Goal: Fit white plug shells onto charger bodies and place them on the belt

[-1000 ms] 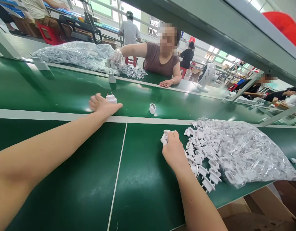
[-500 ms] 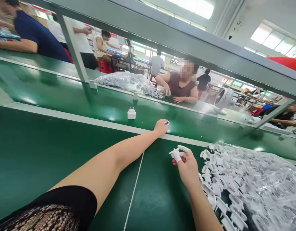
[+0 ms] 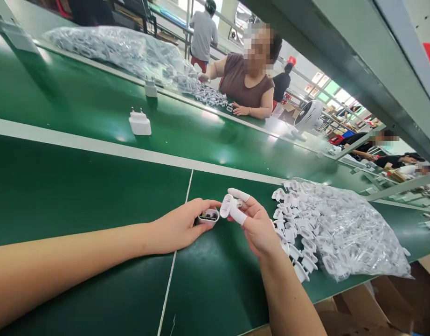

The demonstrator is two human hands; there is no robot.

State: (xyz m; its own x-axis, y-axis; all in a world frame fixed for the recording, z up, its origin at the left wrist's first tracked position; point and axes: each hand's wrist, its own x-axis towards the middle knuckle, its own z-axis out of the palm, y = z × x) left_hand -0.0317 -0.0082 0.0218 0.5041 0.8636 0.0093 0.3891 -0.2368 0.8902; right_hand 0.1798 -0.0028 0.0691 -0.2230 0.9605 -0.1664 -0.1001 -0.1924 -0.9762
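My left hand (image 3: 187, 225) is closed around a white charger housing (image 3: 208, 216) just above the green table. Its open end faces up and dark parts show inside. Close by on the right, my right hand (image 3: 255, 219) pinches a white plug cover (image 3: 226, 206) between thumb and forefinger, both wearing white finger cots. The cover's oval face is turned toward the housing, with a small gap between them. To the right of my right hand lies a heap of similar white plug covers (image 3: 308, 228), partly inside a clear plastic bag (image 3: 362, 233).
On the green belt (image 3: 201, 135) beyond the pale strip stand a white charger (image 3: 140, 122) and a second one (image 3: 151, 87), prongs up. Across it a co-worker (image 3: 250, 84) handles parts beside another bag (image 3: 120, 49). A metal beam (image 3: 341, 60) crosses overhead; cardboard boxes (image 3: 362, 303) sit below right.
My left hand has drawn the charger housing back from the belt to the near table. My right hand has brought the plug cover beside it. The view has turned and shifted.
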